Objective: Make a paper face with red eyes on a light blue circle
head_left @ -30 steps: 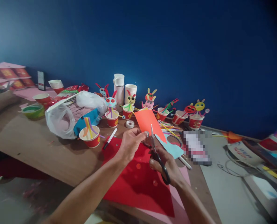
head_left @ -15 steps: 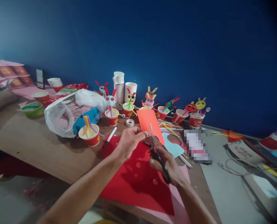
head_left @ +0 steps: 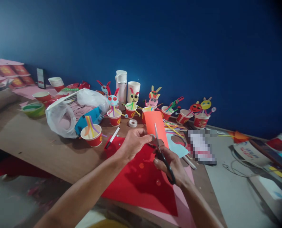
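Note:
My left hand (head_left: 133,143) pinches the lower edge of an orange-red paper piece (head_left: 156,126) and holds it upright above the table. In my right hand (head_left: 171,164) are black-handled scissors (head_left: 163,156), fingers through the loops. Their blades point up into the paper just right of my left thumb. Under both hands a large red paper sheet (head_left: 141,180) lies flat, with a pink sheet (head_left: 184,202) beneath it. A light blue paper cutout (head_left: 176,147) rests just right of the scissors.
Red paper cups with paper animal faces (head_left: 131,107) line the back of the wooden table (head_left: 36,148) along the blue wall. A white plastic bag (head_left: 62,118), a cup with straws (head_left: 91,134), a marker (head_left: 112,137) and a tape roll (head_left: 132,123) sit left.
The orange-red paper has turned from tilted right to nearly upright. The scissors stay in the paper, and both hands have hardly shifted.

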### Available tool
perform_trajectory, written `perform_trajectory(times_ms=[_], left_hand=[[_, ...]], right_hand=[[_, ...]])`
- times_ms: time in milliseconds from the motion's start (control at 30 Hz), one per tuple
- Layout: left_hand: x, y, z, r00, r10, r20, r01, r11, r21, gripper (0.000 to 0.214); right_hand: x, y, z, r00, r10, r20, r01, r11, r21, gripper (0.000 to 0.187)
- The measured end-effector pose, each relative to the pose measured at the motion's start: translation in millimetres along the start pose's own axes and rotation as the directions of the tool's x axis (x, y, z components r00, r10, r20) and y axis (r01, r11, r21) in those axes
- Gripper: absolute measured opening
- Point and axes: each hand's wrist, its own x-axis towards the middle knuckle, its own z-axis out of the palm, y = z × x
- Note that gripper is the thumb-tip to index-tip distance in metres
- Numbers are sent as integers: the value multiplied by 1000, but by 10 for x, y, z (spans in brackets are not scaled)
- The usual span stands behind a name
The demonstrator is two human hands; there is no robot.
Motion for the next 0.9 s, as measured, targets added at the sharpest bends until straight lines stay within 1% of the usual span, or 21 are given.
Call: perform_trajectory(times_ms=[167, 400, 500, 633, 767, 900], left_hand=[[-12, 31, -13, 999, 5, 39, -6, 1000, 25, 7], [-25, 63, -23, 1000, -15, 21, 14, 998, 63, 8], [-31, 74, -21, 1000, -11, 14, 10, 997, 80, 8], [-43, 87, -23, 1000, -17, -3, 18, 994, 112, 9], [-51, 83, -35, 1000, -22, -14, 24, 991, 133, 8], [-50, 73, -44, 1000, -18, 0, 18, 992, 123, 5]], right_hand=[[-2, 22, -9, 1000, 17, 7, -17, 999, 27, 26], [-6, 44, 12, 999, 45, 24, -48, 989, 141, 26], [-8, 45, 13, 998, 55, 25, -59, 985, 163, 27], [-16, 10, 2, 998, 53, 32, -57, 988, 143, 25], [-19, -54, -7, 999, 51, 19, -52, 995, 79, 22], [-17, -80, -12, 999, 46, 29, -47, 998, 48, 23]])
